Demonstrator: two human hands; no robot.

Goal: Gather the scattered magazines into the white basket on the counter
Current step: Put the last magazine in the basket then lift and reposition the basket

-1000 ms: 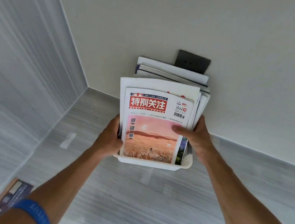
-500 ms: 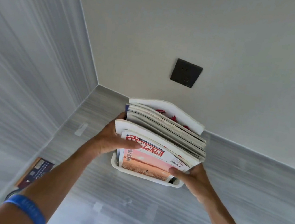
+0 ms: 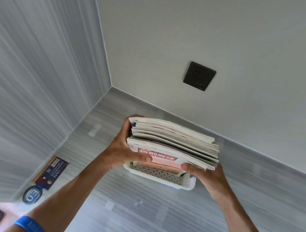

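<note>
A thick stack of magazines (image 3: 176, 142) stands upright in the white perforated basket (image 3: 161, 178) on the grey counter, leaning toward me so I see mostly the top page edges. The front cover shows a red title band and a pink picture. My left hand (image 3: 124, 147) grips the stack's left side, thumb across the front cover. My right hand (image 3: 206, 174) grips the lower right corner, thumb on the front.
A dark booklet (image 3: 52, 170) and a round blue badge (image 3: 32, 194) lie by the left wall on the counter. A black wall socket (image 3: 199, 76) sits above the basket. The basket stands close to the back wall near the corner.
The view has tilted upward and the stack now leans further toward me, showing page edges instead of the cover. Both hands have kept their hold on its sides.
</note>
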